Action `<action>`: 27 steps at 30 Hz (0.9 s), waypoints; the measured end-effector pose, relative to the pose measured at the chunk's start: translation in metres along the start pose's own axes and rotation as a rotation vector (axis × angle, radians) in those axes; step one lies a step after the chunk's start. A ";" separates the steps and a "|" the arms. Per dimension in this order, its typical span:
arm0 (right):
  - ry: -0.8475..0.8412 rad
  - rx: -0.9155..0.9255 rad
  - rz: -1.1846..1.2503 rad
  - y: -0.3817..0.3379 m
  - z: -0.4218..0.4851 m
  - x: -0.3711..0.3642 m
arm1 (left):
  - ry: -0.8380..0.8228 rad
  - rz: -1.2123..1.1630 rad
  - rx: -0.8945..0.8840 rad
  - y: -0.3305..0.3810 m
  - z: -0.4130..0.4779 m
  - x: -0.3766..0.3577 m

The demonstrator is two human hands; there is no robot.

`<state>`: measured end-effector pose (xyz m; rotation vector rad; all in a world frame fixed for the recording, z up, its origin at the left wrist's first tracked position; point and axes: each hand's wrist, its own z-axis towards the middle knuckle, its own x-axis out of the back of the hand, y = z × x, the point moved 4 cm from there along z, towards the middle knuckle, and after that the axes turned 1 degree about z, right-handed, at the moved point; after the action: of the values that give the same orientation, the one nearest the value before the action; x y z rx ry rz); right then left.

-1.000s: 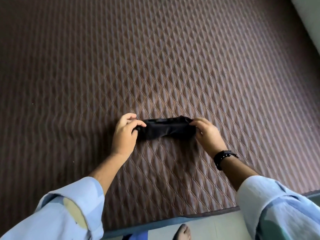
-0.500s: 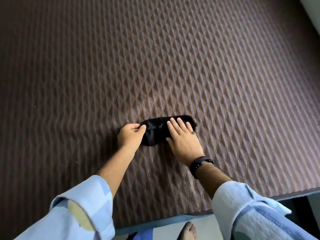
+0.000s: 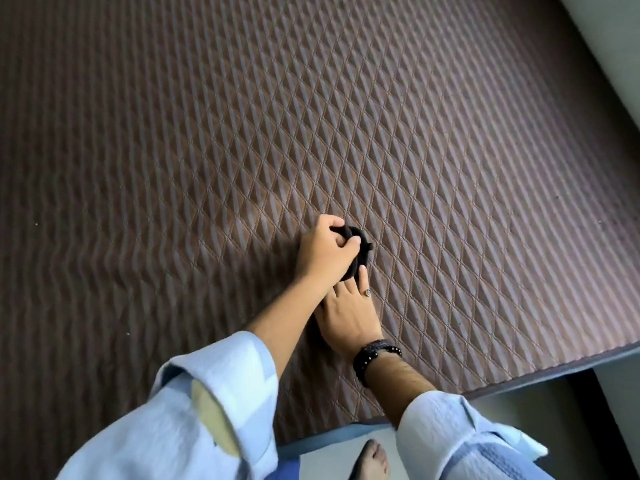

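On quilted mattress (image 3: 450, 168), left hand (image 3: 325, 254) grips black cloth (image 3: 363, 254), right hand (image 3: 346, 317) touches.

Just one black sock (image 3: 361, 252), one left hand (image 3: 327, 256), one right hand (image 3: 346, 317), one bead bracelet (image 3: 375, 355), one ring (image 3: 367, 292), one quilted mattress (image 3: 450, 168).

The grip (image 3: 346, 252) rests on a brown quilted mattress (image 3: 433, 140) that spreads out from it on every side, stitched in a diamond pattern and shadowed far to the left. Well below the grip and to its right, the mattress ends in a grey piped edge (image 3: 554, 370). Past that edge is a pale floor (image 3: 533, 414), with a bare foot (image 3: 370, 460) on it and a scrap of blue fabric (image 3: 285, 471) just left of the foot. Far above and to the right of the grip, a pale wall (image 3: 609, 39) runs along the mattress's far side.
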<state>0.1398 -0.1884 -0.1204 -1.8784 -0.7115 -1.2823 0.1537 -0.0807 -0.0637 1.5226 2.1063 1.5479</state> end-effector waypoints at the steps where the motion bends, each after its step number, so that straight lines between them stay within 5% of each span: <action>1: 0.013 0.002 0.001 0.001 -0.007 0.000 | -0.004 0.054 -0.015 0.005 0.001 -0.007; 5: 0.127 -0.047 0.176 0.019 -0.044 0.005 | -0.055 0.196 -0.037 0.009 0.001 -0.028; 9: 0.396 -0.462 0.557 0.056 -0.056 0.035 | -0.152 0.216 -0.101 0.000 0.001 -0.029; 11: 0.424 -0.628 0.756 0.074 -0.033 0.046 | -0.060 0.219 -0.154 -0.009 -0.001 -0.018; 16: 0.114 -0.648 0.811 0.082 0.027 0.067 | 0.312 0.290 0.061 -0.041 -0.019 0.008; 21: -0.032 -0.672 0.748 0.088 0.044 0.054 | 0.140 0.006 0.305 -0.056 -0.005 0.001; 27: -0.147 -0.668 1.246 0.082 -0.002 0.048 | -0.150 -0.395 0.341 -0.046 -0.022 -0.007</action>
<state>0.2193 -0.2356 -0.0965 -2.2586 0.8835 -0.5322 0.1145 -0.0989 -0.0913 1.1560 2.4781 0.9525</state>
